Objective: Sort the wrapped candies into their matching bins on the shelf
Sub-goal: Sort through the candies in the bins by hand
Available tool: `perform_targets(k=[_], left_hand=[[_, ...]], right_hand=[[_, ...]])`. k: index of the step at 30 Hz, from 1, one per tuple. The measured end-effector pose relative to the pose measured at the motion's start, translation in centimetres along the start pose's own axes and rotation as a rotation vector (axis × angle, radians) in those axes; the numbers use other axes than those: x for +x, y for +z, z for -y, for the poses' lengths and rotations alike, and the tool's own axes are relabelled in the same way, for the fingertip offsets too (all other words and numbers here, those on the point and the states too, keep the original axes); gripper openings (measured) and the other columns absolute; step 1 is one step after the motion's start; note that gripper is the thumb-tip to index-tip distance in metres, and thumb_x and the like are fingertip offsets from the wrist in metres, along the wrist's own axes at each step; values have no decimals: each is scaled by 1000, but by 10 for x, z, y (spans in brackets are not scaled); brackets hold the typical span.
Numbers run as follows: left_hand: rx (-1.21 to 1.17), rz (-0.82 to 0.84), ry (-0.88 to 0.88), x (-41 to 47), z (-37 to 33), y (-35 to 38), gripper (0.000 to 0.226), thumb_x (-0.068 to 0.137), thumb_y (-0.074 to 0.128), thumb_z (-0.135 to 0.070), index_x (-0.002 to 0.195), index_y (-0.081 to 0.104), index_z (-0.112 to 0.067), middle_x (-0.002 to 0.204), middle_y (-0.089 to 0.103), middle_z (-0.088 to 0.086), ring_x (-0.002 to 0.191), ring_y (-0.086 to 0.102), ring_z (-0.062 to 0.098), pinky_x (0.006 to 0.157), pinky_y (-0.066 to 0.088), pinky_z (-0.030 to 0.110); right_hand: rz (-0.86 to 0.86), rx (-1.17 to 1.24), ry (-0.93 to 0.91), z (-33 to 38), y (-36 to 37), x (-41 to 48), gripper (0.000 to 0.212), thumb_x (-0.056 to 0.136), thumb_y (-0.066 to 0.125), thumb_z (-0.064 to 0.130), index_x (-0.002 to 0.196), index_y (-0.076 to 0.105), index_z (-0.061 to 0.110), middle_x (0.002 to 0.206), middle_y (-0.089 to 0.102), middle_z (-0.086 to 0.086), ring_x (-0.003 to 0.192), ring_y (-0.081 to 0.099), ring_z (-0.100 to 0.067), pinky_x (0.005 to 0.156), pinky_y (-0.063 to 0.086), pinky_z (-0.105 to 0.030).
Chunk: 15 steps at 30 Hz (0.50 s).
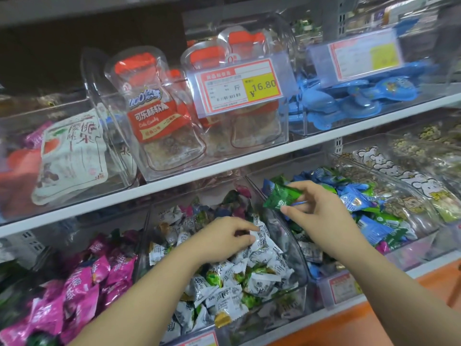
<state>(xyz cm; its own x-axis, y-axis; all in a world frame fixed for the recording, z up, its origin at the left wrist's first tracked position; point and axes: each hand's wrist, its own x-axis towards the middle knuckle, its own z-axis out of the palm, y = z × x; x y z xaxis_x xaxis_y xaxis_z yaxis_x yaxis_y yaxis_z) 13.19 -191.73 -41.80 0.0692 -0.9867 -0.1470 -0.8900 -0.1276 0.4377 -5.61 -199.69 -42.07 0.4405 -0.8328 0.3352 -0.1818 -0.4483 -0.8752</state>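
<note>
I see my right hand pinching a green candy between thumb and fingers, above the wall between the middle bin and the right bin. Its long axis lies almost sideways, the left end a little lower. The wrapper is shiny green with white characters. My left hand curls its fingertips on a white candy on top of the pile in the middle bin.

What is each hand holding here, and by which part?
The right hand pinches a green candy by its right end, thumb below and fingers above. The left hand pinches a white candy by its upper corner, in the middle bin.
</note>
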Motion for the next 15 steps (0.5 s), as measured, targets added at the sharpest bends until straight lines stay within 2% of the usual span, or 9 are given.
perform_targets(k=[3,4,6,8,9,11,12,13,15], left_hand=[[54,91,63,-12,-7,1,40,99,44,-38,139,44,-36,139,44,-21,97,50,-17,87,40,10],[81,131,85,-17,-10,4,43,100,40,-40,142,38,-37,139,41,-21,101,47,-19,90,38,10],[155,195,102,-24,-12,11,45,101,32,-44,146,27,-43,151,29,-19,136,27,-2,113,22,25],[198,240,89,-27,-15,15,45,101,26,-47,146,19,-47,155,16,-22,145,4,6,119,5,38],[191,249,85,-27,-17,14,45,101,25,-46,146,20,-46,155,17,-21,145,6,7,119,6,36],[110,236,75,-25,-21,8,43,102,30,-41,145,31,-39,146,37,-16,130,37,0,106,26,18],[47,203,68,-24,-22,4,40,102,33,-38,141,39,-36,135,48,-16,107,52,-10,92,36,10],[-15,141,59,-20,-19,0,36,102,37,-35,137,47,-34,123,54,-18,85,56,-17,79,40,6],[-106,-27,14,-12,-9,-5,31,100,45,-29,129,55,-34,114,60,-18,76,60,-7,72,47,13]], right_hand=[[19,7,19,-2,0,1,34,82,71,20,108,54,34,82,62,1,77,67,-11,75,53,-32],[25,3,24,-2,1,1,34,83,71,20,109,53,34,85,61,0,77,66,-9,72,52,-28],[37,-6,33,-3,1,1,34,84,70,21,109,53,34,89,60,-1,76,66,-6,69,50,-22],[51,-3,46,-3,1,0,33,84,69,21,108,52,35,91,60,-2,75,66,-7,69,51,-22],[55,-4,52,-3,2,-1,32,84,69,21,108,52,35,92,59,-3,75,66,-8,69,50,-22],[53,-9,54,-2,3,-3,32,84,69,22,108,52,34,91,58,-2,73,64,-7,65,48,-20],[52,-12,53,-2,3,-3,31,85,69,22,109,52,34,91,57,-1,70,63,-6,62,46,-19],[51,-15,53,-2,2,-3,31,85,68,22,109,52,34,90,56,0,68,61,-5,59,43,-18],[54,-13,59,-2,2,-2,31,85,68,22,111,53,32,91,56,-1,65,60,-7,56,41,-18]])
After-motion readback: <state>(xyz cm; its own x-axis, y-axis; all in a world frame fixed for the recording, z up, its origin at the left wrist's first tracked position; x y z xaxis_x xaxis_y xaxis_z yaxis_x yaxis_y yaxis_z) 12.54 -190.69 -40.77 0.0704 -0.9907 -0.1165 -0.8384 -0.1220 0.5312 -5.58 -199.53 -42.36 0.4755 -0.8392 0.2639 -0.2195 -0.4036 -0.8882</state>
